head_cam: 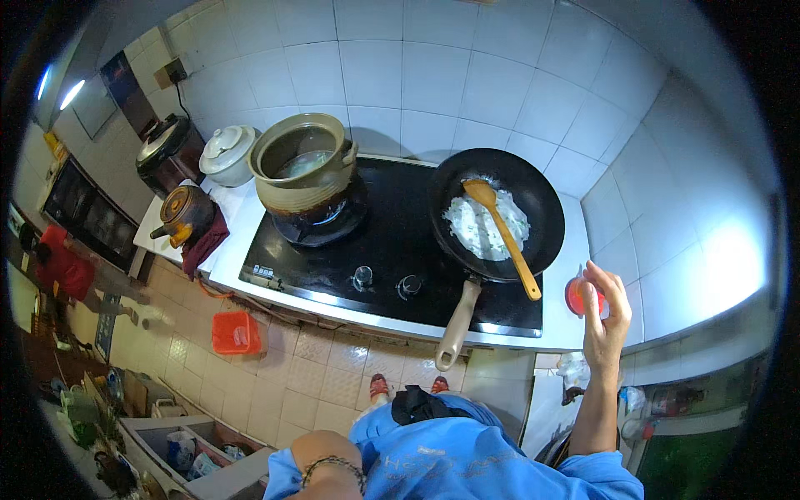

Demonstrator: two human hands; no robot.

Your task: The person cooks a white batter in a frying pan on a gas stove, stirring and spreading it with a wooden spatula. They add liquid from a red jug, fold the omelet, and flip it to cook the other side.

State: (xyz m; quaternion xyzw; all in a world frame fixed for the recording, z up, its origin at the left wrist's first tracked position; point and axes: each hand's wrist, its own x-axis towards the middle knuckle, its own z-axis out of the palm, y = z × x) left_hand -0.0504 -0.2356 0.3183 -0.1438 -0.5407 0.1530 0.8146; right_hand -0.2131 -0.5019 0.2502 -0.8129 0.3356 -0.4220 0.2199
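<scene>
At the right end of the stove counter, my right hand has its thumb and fingers apart. It partly covers a small red round object; whether they touch I cannot tell. My left hand is out of view, and only the bent left arm with a braided bracelet shows at the bottom edge. Before me a black wok sits on the right side of the gas cooktop. A white layer of food with green bits spreads inside it. A wooden spatula rests across food and rim.
A clay pot holding liquid stands over a lit flame. To its left are a white lidded pot, a brown clay kettle and an electric pressure cooker. The wok's handle juts past the counter's front edge. A red bin is on the floor.
</scene>
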